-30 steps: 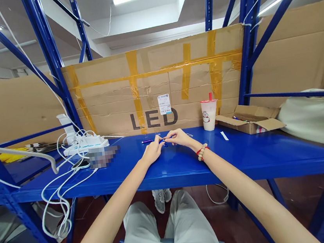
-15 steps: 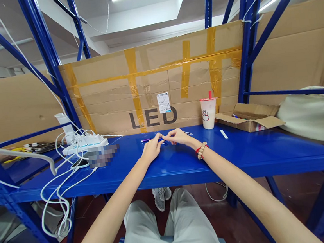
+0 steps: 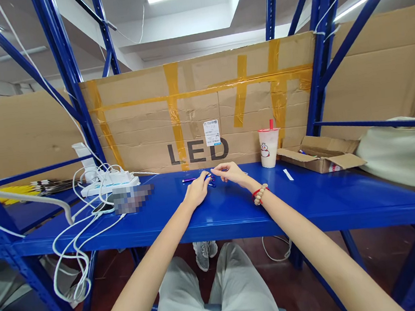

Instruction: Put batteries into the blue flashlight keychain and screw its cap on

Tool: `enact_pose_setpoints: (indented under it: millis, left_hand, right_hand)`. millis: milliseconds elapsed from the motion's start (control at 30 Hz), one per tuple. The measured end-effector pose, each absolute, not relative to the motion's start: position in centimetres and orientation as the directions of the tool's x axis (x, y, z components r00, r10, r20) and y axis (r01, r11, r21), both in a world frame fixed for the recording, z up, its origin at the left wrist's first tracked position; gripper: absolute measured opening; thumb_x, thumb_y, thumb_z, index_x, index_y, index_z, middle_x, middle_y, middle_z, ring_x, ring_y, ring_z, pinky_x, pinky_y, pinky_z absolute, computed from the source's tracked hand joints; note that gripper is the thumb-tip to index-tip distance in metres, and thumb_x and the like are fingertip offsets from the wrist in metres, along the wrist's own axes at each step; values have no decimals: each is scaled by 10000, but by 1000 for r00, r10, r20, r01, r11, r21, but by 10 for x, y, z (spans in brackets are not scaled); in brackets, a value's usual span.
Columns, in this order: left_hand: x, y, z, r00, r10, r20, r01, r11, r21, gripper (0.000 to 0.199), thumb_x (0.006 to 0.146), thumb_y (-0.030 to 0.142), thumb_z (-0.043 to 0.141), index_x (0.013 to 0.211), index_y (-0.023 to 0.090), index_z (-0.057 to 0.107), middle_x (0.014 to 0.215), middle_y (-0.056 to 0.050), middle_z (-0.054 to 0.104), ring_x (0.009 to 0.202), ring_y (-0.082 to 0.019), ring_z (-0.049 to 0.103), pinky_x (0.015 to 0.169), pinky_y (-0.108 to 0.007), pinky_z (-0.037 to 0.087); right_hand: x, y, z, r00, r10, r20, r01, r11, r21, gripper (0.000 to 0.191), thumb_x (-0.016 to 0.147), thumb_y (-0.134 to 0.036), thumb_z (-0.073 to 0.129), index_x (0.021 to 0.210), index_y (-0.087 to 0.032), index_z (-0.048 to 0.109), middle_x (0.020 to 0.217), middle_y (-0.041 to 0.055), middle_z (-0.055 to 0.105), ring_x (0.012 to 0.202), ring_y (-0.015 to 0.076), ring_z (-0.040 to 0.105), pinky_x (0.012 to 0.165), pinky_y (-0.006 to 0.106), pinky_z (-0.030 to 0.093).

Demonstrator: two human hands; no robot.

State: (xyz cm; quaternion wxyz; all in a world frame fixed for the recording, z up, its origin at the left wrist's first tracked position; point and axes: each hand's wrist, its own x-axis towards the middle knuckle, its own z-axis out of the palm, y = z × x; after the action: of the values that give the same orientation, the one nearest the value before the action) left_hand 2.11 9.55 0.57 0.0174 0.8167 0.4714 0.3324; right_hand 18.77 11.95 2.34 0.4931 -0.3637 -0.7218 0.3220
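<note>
My left hand (image 3: pixel 196 189) rests over the middle of the blue shelf (image 3: pixel 236 207), its thumb and fingertips closed on something too small to make out. Close beside it, my right hand (image 3: pixel 230 173) has thumb and forefinger pinched together; whatever is between them cannot be made out. The fingertips of both hands are near each other. A thin purple pen-like piece (image 3: pixel 188 180) lies just left of my left hand. Small dark-blue parts (image 3: pixel 212 184) sit on the shelf below the fingertips.
White power strips (image 3: pixel 110 183) with tangled cables are at the left. On the right stand a lidded cup (image 3: pixel 269 148) with a red straw, a white strip (image 3: pixel 288 174), an open cardboard box (image 3: pixel 322 164) and a pale bag (image 3: pixel 406 154). Taped cardboard (image 3: pixel 136 129) rises behind.
The fingertips of my two hands have come slightly apart. The camera view has shifted slightly.
</note>
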Motion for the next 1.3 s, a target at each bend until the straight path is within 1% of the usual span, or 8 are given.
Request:
enact_pose_setpoints:
  millis: [167,333,500,633,767,900,1067,1300]
  left_hand:
    - [21,97,5,350,767,537,714,-590,377,298,909,359,261,1125,255,437,1003,-42,645,933,-200,611,776,-300,451]
    - [21,97,5,376,752,541,688,-618,380,308,904,370,277,1146,285,449,1042,-18,639,982,-191,595,837,-307,440]
    - [21,98,4,403,733,548,638,-654,406,321,907,354,275,1175,282,437,1083,-15,624,1011,-180,581,864,-297,431]
    - [20,98,4,438,714,547,594,-686,420,304,909,343,276,1153,280,445,1090,-12,614,1009,-171,576,867,-287,429]
    - [20,96,4,480,681,552,575,-720,388,280,910,322,275,1124,257,444,1106,-28,590,1015,-170,561,851,-285,435]
    - [20,95,2,471,685,555,604,-709,363,275,914,305,252,1086,217,448,1070,-61,592,975,-188,571,816,-306,444]
    - [19,94,2,479,667,570,591,-725,353,256,911,297,268,1043,220,474,1001,-44,621,918,-183,593,772,-287,455]
    - [18,98,0,477,637,606,596,-741,310,264,905,279,301,1063,203,499,1070,-59,616,991,-195,578,819,-292,456]
  right_hand:
    - [189,123,21,-260,837,482,191,533,-824,384,609,-477,675,757,-122,674,532,-9,540,438,65,428,400,194,340]
    - [189,123,21,-254,844,472,188,522,-832,407,576,-471,696,772,-114,683,546,-1,556,444,65,430,410,200,344]
    - [189,119,24,-254,843,474,210,526,-824,391,571,-476,696,711,-111,678,538,7,557,449,68,420,417,207,336]
    - [191,117,24,-257,849,463,247,520,-817,373,571,-472,696,688,-119,673,555,10,562,466,72,424,419,206,325]
    - [192,120,22,-252,857,449,269,508,-818,373,566,-485,685,662,-126,665,534,6,550,460,75,425,414,207,317]
    - [193,124,21,-236,872,430,289,485,-825,384,548,-504,677,628,-129,653,467,-8,512,425,71,405,403,209,310]
    - [192,131,19,-263,874,409,301,477,-826,420,506,-538,679,613,-134,641,448,-15,497,401,72,399,379,208,293]
    - [193,129,18,-299,867,400,337,488,-805,452,537,-565,665,654,-128,656,428,-27,475,381,61,364,376,207,269]
